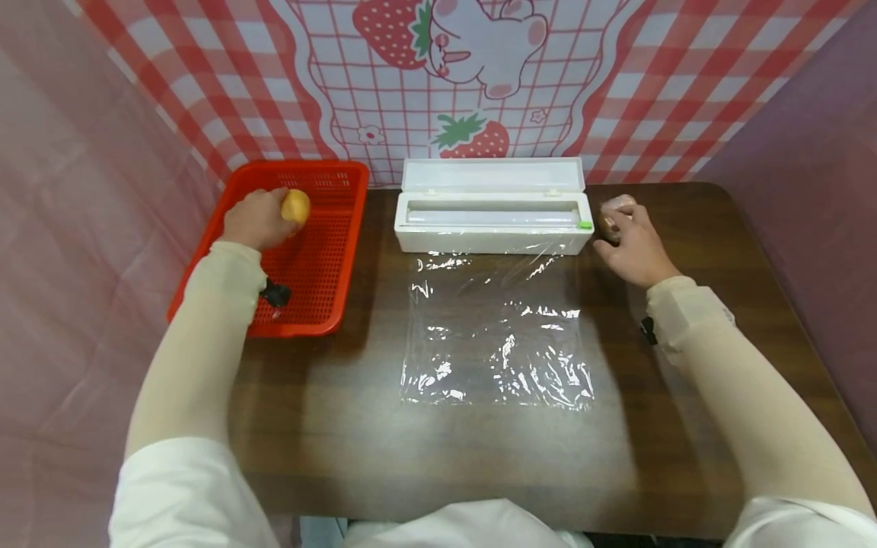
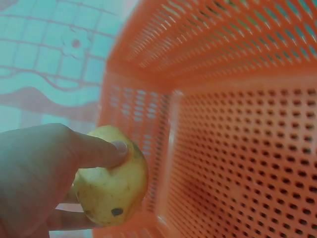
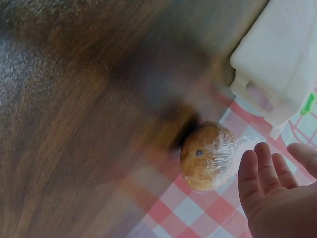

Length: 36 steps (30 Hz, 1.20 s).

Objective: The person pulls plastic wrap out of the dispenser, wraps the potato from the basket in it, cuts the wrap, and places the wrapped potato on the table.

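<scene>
My left hand (image 1: 253,219) pinches a yellow potato (image 1: 297,207) between thumb and fingers, above the red plastic basket (image 1: 355,243). Dark spots mark the potato's skin in the left wrist view. Over at the right, a potato wrapped in cling film (image 3: 204,157) lies on the table beside the white dispenser box (image 1: 489,242). My right hand (image 1: 637,247) is right by it, and in the right wrist view the fingers (image 3: 267,171) are loosely extended with nothing in them. A flat sheet of cling film (image 1: 493,327) stretches from the dispenser toward me.
The dispenser's lid (image 1: 492,175) stands raised, with a green slider (image 1: 585,225) at its right front edge. Behind the brown table (image 1: 425,457) hangs a checked strawberry-print cloth (image 1: 384,114). A pink curtain (image 1: 68,304) borders the left, a purplish one (image 1: 815,190) the right.
</scene>
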{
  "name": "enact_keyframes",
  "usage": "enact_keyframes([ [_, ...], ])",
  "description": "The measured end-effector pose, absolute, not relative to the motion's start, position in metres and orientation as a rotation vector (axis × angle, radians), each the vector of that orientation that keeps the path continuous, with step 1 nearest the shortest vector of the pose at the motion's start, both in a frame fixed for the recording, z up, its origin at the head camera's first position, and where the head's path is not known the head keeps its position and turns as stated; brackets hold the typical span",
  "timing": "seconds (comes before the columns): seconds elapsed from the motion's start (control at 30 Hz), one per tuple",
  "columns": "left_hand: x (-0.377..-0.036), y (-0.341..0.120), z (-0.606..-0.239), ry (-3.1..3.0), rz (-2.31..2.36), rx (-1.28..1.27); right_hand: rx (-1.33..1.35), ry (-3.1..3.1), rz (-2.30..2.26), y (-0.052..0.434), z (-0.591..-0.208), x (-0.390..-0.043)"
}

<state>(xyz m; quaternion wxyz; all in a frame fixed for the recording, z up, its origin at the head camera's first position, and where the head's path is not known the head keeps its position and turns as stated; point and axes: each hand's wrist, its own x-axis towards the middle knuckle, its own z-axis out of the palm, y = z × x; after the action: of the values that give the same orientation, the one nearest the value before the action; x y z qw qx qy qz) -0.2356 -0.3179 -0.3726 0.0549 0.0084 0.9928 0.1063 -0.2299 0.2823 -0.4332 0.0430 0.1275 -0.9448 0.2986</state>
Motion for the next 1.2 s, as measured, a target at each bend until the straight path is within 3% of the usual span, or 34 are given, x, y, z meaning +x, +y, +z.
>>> enact_keyframes([
  [0.3, -0.227, -0.277, -0.346, 3.071, 0.304, 0.160, 0.346, -2.902, 0.888, 0.286, -0.433, -0.229],
  [0.6, -0.202, -0.207, -0.331, 3.131, 0.208, 0.553, 0.385, -2.886, 0.889, 0.284, -0.430, -0.221],
  [0.83, -0.183, -0.165, -0.342, 3.112, 0.174, 0.879, 0.479, -2.810, 0.880, 0.275, -0.427, -0.213],
  [1.2, -0.159, -0.125, -0.368, 2.966, 0.248, 1.126, 0.621, -2.759, 0.734, 0.263, -0.424, -0.198],
])
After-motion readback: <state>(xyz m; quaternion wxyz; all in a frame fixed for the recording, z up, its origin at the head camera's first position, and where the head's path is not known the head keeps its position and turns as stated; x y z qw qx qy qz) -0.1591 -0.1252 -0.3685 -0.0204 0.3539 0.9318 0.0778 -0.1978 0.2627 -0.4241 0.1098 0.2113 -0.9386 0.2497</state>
